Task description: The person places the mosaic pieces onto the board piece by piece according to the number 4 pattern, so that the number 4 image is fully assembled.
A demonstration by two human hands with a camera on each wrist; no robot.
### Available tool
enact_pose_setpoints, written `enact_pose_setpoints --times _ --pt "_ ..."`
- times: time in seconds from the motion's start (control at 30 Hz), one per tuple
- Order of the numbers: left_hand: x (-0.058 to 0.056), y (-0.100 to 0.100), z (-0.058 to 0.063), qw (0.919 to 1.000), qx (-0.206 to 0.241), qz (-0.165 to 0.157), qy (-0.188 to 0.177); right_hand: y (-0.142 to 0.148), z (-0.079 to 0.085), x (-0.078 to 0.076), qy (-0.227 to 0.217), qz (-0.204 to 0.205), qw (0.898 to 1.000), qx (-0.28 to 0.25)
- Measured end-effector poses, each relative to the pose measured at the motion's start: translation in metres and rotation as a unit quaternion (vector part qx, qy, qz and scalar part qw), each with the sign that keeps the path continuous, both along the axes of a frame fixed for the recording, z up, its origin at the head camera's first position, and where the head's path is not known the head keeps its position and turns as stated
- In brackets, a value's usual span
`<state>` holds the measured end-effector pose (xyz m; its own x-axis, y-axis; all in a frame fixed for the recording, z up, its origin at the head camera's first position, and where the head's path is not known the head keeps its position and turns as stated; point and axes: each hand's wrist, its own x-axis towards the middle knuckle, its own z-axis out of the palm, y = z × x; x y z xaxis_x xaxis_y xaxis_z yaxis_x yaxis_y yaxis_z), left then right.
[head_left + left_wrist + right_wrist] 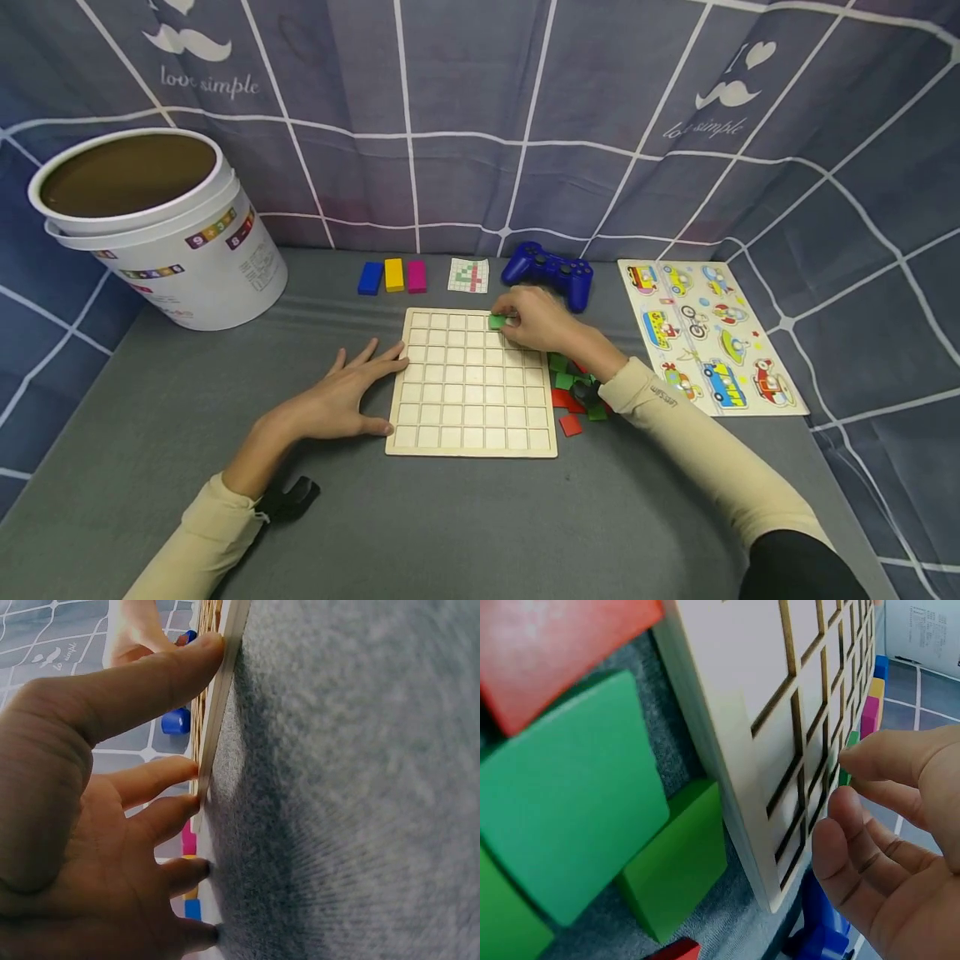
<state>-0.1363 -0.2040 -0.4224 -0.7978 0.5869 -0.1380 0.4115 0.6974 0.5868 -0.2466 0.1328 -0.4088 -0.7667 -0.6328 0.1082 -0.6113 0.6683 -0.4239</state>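
A square wooden grid board (471,383) lies flat on the grey table, its cells marked by raised strips. Along its left edge rests my left hand (348,392), fingers spread, with thumb and fingertips against the rim; the left wrist view shows the thumb (187,671) pressed to the edge. My right hand (536,319) pinches a green square tile (497,322) between thumb and index finger over the board's far row, right of the middle. In the right wrist view the tile (847,759) is partly covered by the fingertips. Loose green tiles (574,799) and red tiles (570,426) lie by the board's right edge.
Behind the board sit blue (370,278), yellow (393,275) and magenta (416,276) blocks, a small pattern card (468,275) and a blue game controller (551,271). A vehicle picture board (712,342) lies at right. A white bucket (187,267) stands at back left.
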Motion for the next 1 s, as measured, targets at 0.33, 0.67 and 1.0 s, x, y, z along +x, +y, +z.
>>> enact_pose_setpoints --times 0.33,0.67,1.0 --pt "0.000 0.003 0.000 1.0000 0.004 0.005 -0.003 -0.007 0.007 -0.007 -0.041 -0.016 0.999 0.028" --pt "0.000 -0.001 0.000 0.9999 0.013 0.009 -0.005 -0.007 0.014 -0.009 -0.083 -0.012 0.996 0.026" --pt "0.000 -0.002 -0.001 0.9997 0.020 0.002 -0.011 0.048 0.018 0.016 -0.066 -0.052 0.996 -0.020"
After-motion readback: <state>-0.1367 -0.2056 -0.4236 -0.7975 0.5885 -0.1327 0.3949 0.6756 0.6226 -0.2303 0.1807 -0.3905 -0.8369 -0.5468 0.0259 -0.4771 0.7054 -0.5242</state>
